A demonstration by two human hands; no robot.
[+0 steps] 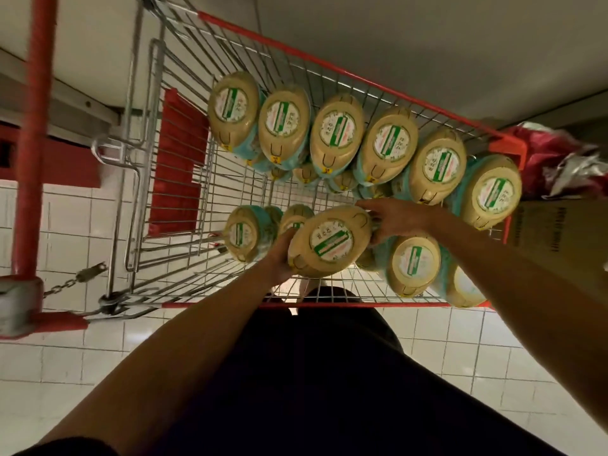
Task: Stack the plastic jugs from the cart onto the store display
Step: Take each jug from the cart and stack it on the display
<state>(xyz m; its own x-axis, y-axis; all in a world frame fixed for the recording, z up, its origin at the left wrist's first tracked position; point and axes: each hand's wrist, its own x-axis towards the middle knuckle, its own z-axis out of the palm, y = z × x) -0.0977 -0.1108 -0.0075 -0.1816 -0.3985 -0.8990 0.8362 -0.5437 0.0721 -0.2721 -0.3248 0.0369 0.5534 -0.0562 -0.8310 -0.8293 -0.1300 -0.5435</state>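
I look straight down into a wire shopping cart (329, 305) with red trim. Several plastic jugs with tan lids and round green-striped labels stand in it, a row along the far side (335, 133) and a few near me. One jug (330, 241) is raised a little above the others, between my two hands. My left hand (279, 258) grips its near left side, fingers wrapped under the lid edge. My right hand (390, 218) holds its far right side, fingers curled over the rim. The store display is not in view.
The cart's red child seat flap (179, 166) and red handle bar (34, 133) lie to the left, with a coin-lock chain (70, 281). A cardboard box (559, 238) and red wrapping (559, 153) sit at the right. White tiled floor lies below.
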